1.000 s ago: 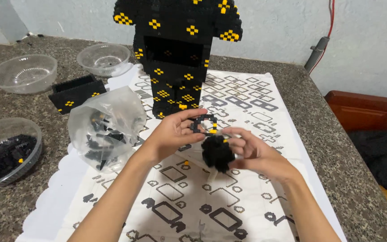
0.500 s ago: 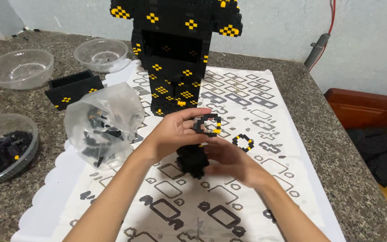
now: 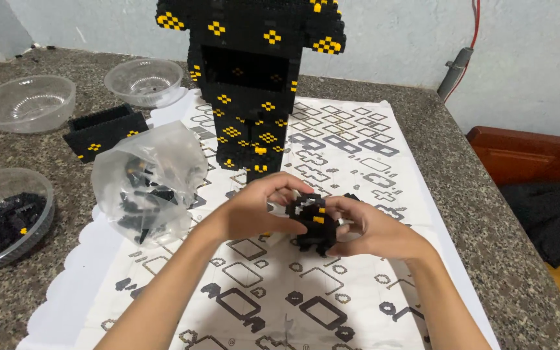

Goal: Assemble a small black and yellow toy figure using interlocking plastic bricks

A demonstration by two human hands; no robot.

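Both hands, left [image 3: 257, 210] and right [image 3: 374, 228], now close around a black block cluster [image 3: 312, 222], drawn together since a moment ago, above the patterned cloth [image 3: 358, 149].

Clear plastic bag [image 3: 150, 183] on cloth

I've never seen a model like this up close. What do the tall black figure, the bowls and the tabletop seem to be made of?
The tall black figure looks like small plastic building blocks, matt black with yellow ones: stepped, studded edges show. The small block piece between the left hand and the right hand looks the same. The bowls seem clear thin plastic, see-through and glossy. The tabletop looks like speckled polished stone, perhaps granite.
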